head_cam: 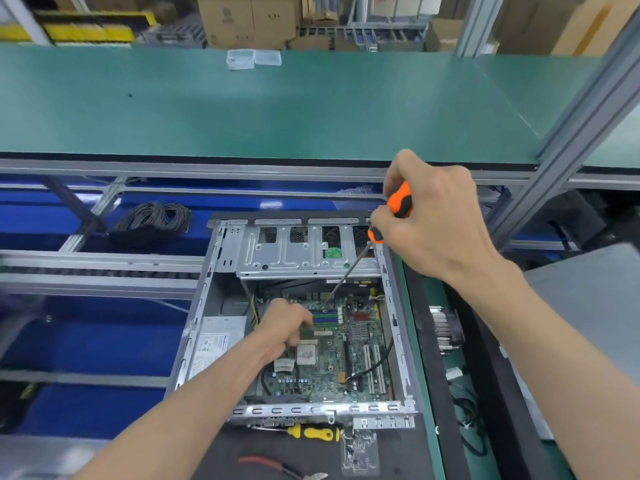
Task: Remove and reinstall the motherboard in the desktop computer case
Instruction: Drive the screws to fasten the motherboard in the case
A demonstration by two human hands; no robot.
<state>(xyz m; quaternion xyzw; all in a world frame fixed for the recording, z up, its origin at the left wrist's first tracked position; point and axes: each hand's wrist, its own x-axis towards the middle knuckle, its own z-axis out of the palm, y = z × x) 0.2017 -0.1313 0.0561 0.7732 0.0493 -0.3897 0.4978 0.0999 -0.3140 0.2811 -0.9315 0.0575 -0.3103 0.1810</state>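
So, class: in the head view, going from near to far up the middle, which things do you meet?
Red-handled pliers → yellow screwdriver → motherboard → drive cage → green bench top → clear plastic boxes → cardboard cartons.

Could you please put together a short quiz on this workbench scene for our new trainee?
1. True or false: the right hand grips the orange-and-black screwdriver, its tip down at the motherboard.
2. Where does the left hand rest? A) on the coiled black cable B) inside the computer case, on the board C) on the yellow-handled screwdriver
3. Fill in: the red-handled pliers lie on the black ____ in front of the case.

Key: 1 true; 2 B; 3 mat.
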